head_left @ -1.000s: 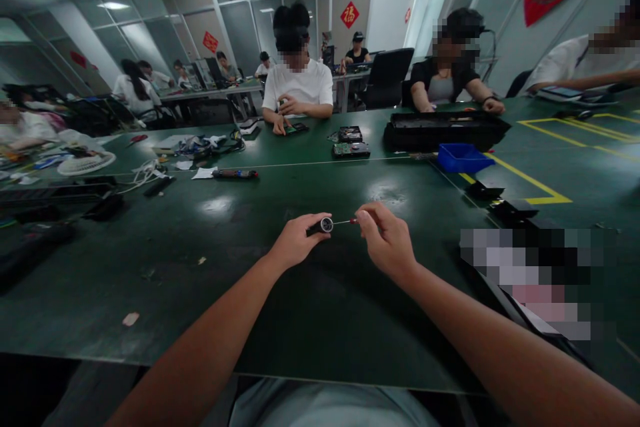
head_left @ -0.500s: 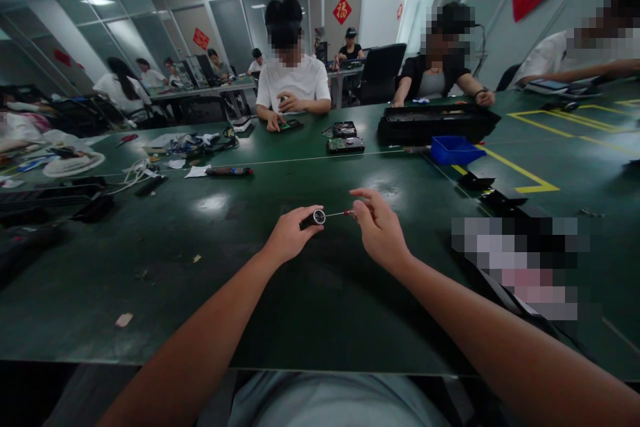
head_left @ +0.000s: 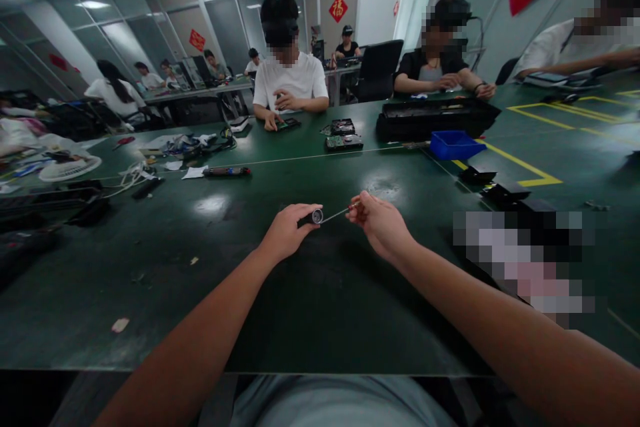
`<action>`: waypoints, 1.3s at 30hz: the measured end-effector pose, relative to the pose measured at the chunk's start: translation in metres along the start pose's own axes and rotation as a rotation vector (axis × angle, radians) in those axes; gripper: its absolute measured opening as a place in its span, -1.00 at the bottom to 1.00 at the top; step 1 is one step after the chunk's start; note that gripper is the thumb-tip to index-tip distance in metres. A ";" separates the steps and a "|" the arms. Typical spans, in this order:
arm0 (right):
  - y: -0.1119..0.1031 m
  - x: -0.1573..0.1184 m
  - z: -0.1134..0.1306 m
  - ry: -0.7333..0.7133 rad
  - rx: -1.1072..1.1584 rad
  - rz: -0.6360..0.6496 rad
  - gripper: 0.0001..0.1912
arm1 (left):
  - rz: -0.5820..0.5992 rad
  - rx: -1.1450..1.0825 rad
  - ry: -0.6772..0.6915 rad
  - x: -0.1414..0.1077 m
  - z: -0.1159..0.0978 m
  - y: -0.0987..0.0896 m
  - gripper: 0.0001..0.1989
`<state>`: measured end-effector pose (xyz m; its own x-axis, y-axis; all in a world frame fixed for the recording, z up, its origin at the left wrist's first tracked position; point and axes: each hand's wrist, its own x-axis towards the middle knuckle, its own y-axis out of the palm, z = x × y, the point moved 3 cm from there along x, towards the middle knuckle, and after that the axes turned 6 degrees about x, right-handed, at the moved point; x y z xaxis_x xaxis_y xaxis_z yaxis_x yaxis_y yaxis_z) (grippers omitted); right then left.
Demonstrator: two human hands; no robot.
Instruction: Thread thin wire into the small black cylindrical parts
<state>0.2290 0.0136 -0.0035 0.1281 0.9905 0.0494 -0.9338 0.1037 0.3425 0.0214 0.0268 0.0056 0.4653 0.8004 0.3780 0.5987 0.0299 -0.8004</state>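
Note:
My left hand is closed round a small dark cylindrical part, whose round, light-rimmed end faces right. From the right, my right hand pinches the red handle of a thin screwdriver. The metal shaft slants down to the left, and its tip is at the lower rim of the round end; whether it touches is too small to tell. Both hands are above the green table.
A brown tool lies beyond my left hand. Circuit-board devices, a long black housing and a blue bin stand farther back. Black pieces lie at right. Cables and a white fan-like part are at left. People sit opposite.
My right hand's fingers have closed in round the screwdriver handle, and the shaft now tilts, with its tip lower at the round end. Across the table, a person's hand has lifted above the black housing.

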 end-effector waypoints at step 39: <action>0.007 -0.021 0.035 -0.409 -0.703 0.145 -0.80 | -0.002 0.029 -0.039 -0.004 0.000 -0.001 -0.59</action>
<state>0.2312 -0.0100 0.0310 -0.0248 0.9016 0.4319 -0.9242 0.1440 -0.3536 0.0191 0.0242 0.0045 0.4381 0.8229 0.3619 0.5801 0.0488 -0.8131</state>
